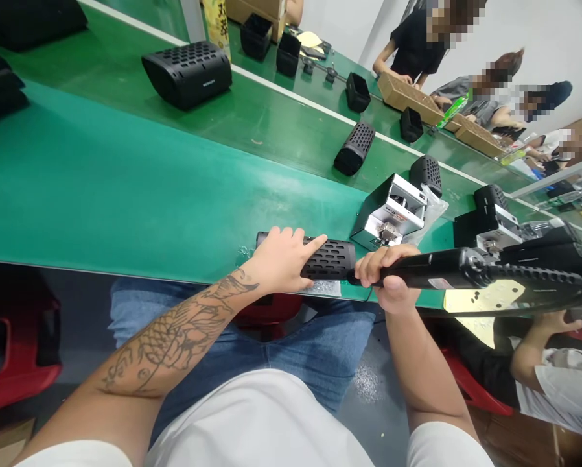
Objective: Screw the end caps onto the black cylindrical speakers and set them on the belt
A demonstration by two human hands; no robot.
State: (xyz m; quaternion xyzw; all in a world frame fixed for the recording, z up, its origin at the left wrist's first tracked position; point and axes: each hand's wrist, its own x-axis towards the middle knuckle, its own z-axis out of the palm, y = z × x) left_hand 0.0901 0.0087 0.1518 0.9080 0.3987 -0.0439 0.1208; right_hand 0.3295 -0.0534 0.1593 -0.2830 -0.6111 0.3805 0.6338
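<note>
My left hand (284,259) is wrapped over a black perforated cylinder speaker (330,258) that lies on its side at the near edge of the green table (101,188). My right hand (387,275) is closed round the front of a black electric screwdriver (470,269). The tool lies level, and its tip meets the right end of the speaker. Its long black body runs off to the right.
A grey metal screw feeder (391,214) stands just behind my right hand. Several black speakers (188,72) lie on the conveyor belt (271,123) further back. Cardboard trays (410,97) and other people sit at the far side. Another person's arm (538,344) is at my right.
</note>
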